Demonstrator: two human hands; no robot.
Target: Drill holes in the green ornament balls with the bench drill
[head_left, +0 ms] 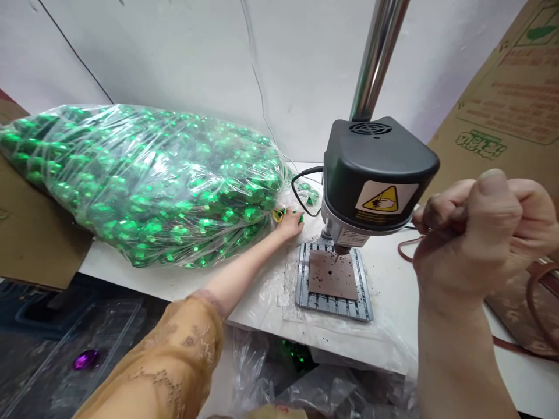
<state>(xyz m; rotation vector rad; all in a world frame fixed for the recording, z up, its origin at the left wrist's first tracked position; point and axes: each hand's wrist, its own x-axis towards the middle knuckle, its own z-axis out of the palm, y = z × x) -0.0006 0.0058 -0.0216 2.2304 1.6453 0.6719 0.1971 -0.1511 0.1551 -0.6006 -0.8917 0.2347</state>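
My left hand [292, 224] reaches to the mouth of a clear plastic bag [174, 186] full of shiny green faceted balls. Its fingers are curled on a small green faceted ball [301, 219], mostly covered by the hand. On the right, my right hand [484, 233] is closed in a fist beside a black bench drill press [375, 169]; what it grips is hidden. The drill bit [336, 258] points down over a brown board [321, 285] with one dark hole. That board lies on the slotted grey metal base [336, 311], strewn with dark shavings.
Cardboard boxes stand at left [43, 244] and right [493, 110]. A steel column [379, 52] rises behind the drill head. Below the white table [131, 273] are a clear bin [109, 349] with a purple piece [86, 359] and crumpled plastic [336, 387]. A reddish cord [506, 347] lies right.
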